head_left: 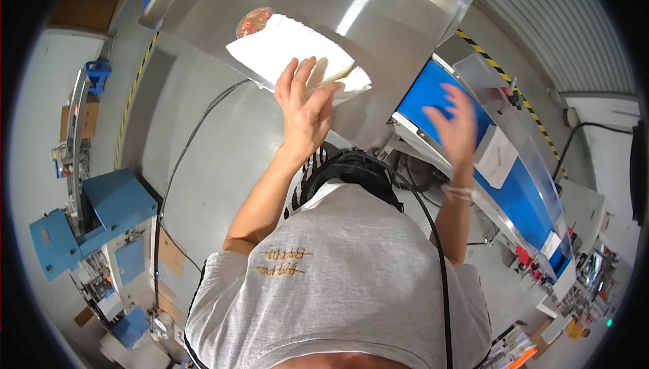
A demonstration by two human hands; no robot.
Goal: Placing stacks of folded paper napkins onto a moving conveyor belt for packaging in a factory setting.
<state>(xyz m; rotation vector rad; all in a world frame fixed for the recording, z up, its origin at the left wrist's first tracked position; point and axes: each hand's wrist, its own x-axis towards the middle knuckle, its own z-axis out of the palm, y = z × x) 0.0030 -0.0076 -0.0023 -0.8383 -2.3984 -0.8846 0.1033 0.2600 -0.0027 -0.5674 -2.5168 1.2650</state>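
Note:
A fanned stack of white paper pieces, perhaps flat envelopes or bags, lies on the near part of the metal table. My left hand rests at its near edge, fingers apart and fingertips touching the paper; no single piece is visibly gripped. My right hand, smeared by motion, hovers over the blue conveyor belt with fingers spread and nothing visible in them. Just beyond its wrist, a white flat packet lies on the belt. Farther down the belt sits another white piece.
The metal table has a raised rim. A round red-patterned object sits beside the stack. A clear guard runs along the conveyor. Black cables cross the floor and my body. Blue machine boxes stand at the left.

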